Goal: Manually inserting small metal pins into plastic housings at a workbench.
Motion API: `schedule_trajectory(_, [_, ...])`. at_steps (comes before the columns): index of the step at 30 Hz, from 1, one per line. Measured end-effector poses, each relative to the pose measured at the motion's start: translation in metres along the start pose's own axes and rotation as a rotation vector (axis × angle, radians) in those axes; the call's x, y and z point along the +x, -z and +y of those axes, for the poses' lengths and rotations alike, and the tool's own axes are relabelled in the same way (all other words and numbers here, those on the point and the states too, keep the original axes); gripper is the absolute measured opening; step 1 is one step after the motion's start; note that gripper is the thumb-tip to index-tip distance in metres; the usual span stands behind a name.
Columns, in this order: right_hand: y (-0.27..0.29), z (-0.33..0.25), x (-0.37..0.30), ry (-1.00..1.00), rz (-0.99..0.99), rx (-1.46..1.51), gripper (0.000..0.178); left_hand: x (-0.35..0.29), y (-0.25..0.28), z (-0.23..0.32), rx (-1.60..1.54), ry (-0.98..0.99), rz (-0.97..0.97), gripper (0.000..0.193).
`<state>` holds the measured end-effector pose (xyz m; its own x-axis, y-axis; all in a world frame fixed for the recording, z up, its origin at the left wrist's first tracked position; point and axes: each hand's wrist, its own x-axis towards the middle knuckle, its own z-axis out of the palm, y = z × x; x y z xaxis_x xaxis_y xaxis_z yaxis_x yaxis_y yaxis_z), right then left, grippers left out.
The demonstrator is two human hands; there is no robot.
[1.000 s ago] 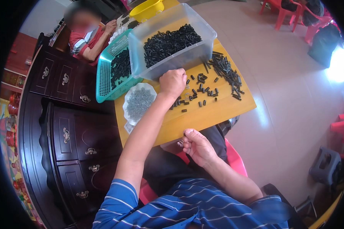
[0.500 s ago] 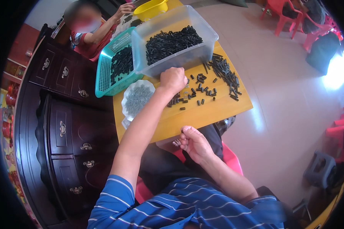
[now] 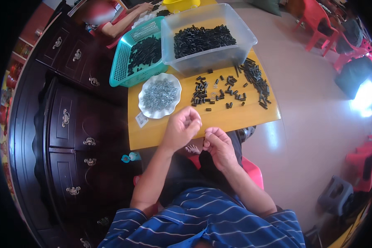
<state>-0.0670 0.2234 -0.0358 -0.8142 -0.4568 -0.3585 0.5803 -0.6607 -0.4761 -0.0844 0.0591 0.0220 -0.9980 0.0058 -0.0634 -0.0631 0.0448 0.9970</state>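
Note:
My left hand and my right hand are close together, apart by a small gap, just over the table's near edge. Both have thumb and fingers pinched together; what is in them, if anything, is too small or hidden. Beyond my hands lie loose short black tubes, with a few tiny clear or silvery pieces among them. A white scalloped plate full of small clear or silvery pieces stands beyond my left hand. A heap of longer, thin black pieces lies along the table's right side.
A clear plastic bin and a teal basket, both with black pieces inside, stand at the table's far side. Farther back are a yellow basin and another person's arm. Dark wooden drawers flank the table's left.
My left hand has drawn back from the loose pieces by the bin to near my right hand. My right hand has shifted slightly right. The view has tilted a little.

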Motion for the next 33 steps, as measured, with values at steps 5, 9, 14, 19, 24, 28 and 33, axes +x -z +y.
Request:
schedule_trajectory(5, [0.002,0.005,-0.001,0.025,-0.054,-0.064,0.013,-0.025,-0.004,-0.019,-0.059,0.000,0.031,0.011])
schedule_trajectory(9, [-0.002,0.008,-0.001,0.105,-0.088,-0.217,0.016,-0.032,0.002,-0.021,-0.030,-0.009,0.059,0.015])
schedule_trajectory(14, [-0.003,0.009,0.000,0.171,-0.125,-0.376,0.016,-0.042,0.008,-0.011,0.021,-0.052,0.104,0.012])
schedule_trajectory(19, [-0.011,0.003,-0.009,0.170,-0.114,-0.404,0.019,-0.049,0.010,-0.014,0.069,-0.104,0.102,0.010])
schedule_trajectory(24, [0.000,0.010,-0.003,0.311,-0.132,-0.532,0.026,-0.050,0.015,-0.016,0.068,-0.107,0.121,0.011])
schedule_trajectory(28, [-0.002,0.011,-0.004,0.289,-0.140,-0.568,0.027,-0.050,0.011,-0.015,0.044,-0.091,0.146,0.011])
schedule_trajectory(33, [-0.010,0.008,-0.006,0.263,-0.150,-0.469,0.021,-0.050,0.006,-0.013,0.050,-0.083,0.119,0.012])
